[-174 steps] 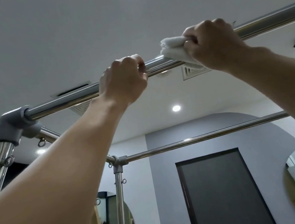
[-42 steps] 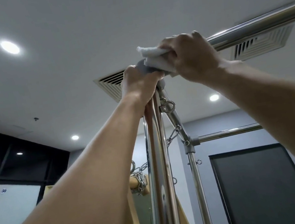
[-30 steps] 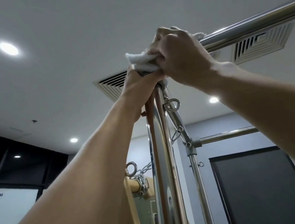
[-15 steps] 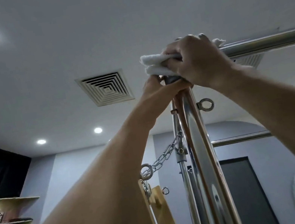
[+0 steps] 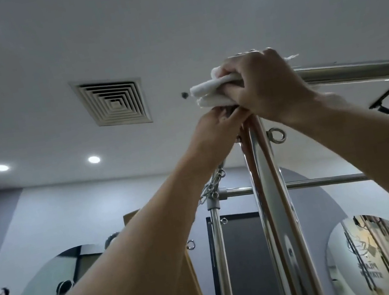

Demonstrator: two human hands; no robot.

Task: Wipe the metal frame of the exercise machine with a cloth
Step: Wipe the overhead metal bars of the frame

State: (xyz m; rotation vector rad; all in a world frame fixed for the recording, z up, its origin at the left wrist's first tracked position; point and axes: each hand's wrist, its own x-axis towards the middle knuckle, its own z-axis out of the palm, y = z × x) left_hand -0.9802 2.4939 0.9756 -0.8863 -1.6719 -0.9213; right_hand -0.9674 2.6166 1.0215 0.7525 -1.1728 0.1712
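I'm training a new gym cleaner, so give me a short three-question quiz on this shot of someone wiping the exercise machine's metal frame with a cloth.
1. Multiple choice: which hand grips the white cloth? A) the left one B) the right one C) neither
2. True or false: the left hand holds the top of the upright post, right under the cloth.
3. Fill in: the metal eye ring sits on the post just ____ the right hand.
Key: 1 B; 2 true; 3 below.
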